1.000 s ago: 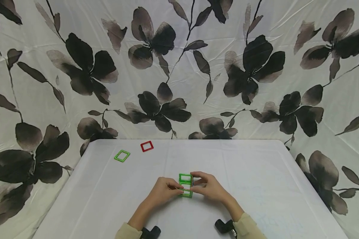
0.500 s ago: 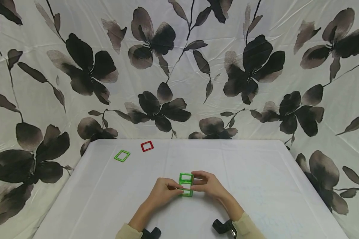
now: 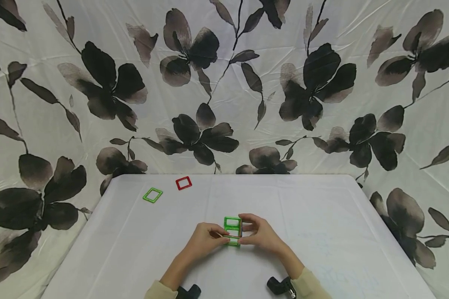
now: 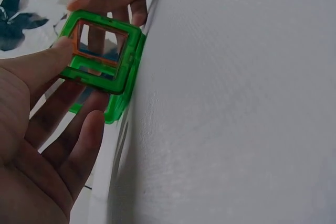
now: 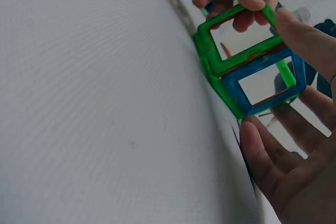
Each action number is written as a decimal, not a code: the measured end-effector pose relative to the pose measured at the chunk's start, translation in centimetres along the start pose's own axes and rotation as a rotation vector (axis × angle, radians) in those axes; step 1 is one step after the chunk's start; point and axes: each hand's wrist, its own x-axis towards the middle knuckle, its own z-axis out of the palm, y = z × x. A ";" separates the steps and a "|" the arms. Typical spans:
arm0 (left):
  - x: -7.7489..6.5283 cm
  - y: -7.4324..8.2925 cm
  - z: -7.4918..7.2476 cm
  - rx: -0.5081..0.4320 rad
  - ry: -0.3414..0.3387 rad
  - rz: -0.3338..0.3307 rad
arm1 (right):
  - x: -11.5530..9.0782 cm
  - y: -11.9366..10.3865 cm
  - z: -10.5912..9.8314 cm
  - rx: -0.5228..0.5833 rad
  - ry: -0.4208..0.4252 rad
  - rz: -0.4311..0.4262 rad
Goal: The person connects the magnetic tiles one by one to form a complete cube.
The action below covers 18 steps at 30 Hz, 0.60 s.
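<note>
Between my hands, near the front middle of the table, is a small box-like build of magnetic tiles [image 3: 232, 218]. Its square frames are mostly green. A blue tile [image 5: 235, 96] forms the side toward my right hand, and orange edging shows through the green tile [image 4: 97, 82] on the near side. My left hand [image 3: 205, 241] pinches the near green tile at its left edge, thumb in front and fingers behind. From the right, my right hand [image 3: 263, 236] grips the build, its thumb at the near corner and its fingers along the blue side and far end.
Two loose square tiles lie flat toward the back left of the white table [image 3: 321, 216]: a green tile [image 3: 152, 195] and a red tile [image 3: 183, 183]. Behind the table hangs a flower-patterned cloth [image 3: 224, 83]. A black wrist mount [image 3: 188, 292] sits at my left cuff.
The build shifts very slightly between frames, and my right thumb has slid a little nearer along its right side. My left hand keeps its pinch; the loose tiles have not moved.
</note>
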 end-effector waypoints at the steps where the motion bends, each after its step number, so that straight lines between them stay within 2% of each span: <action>1: 0.0 0.0 0.0 0.000 -0.004 -0.006 | 0.0 0.0 0.0 -0.023 0.001 -0.009; 5: 0.1 0.0 -0.5 0.002 -0.019 -0.048 | -0.2 0.1 0.2 -0.071 0.021 -0.019; 8: 0.1 -0.1 -1.7 0.040 0.029 -0.082 | -0.2 0.2 0.2 -0.069 0.029 -0.011; 12: 0.1 -1.2 -4.7 0.142 0.205 -0.098 | -0.2 0.2 0.3 -0.062 0.025 -0.012; 15: 0.0 -2.7 -8.0 0.226 0.338 -0.124 | -0.3 0.2 0.2 -0.068 0.023 -0.017; 18: -0.2 -4.2 -11.4 0.306 0.431 -0.191 | -0.3 0.3 0.2 -0.071 0.021 -0.021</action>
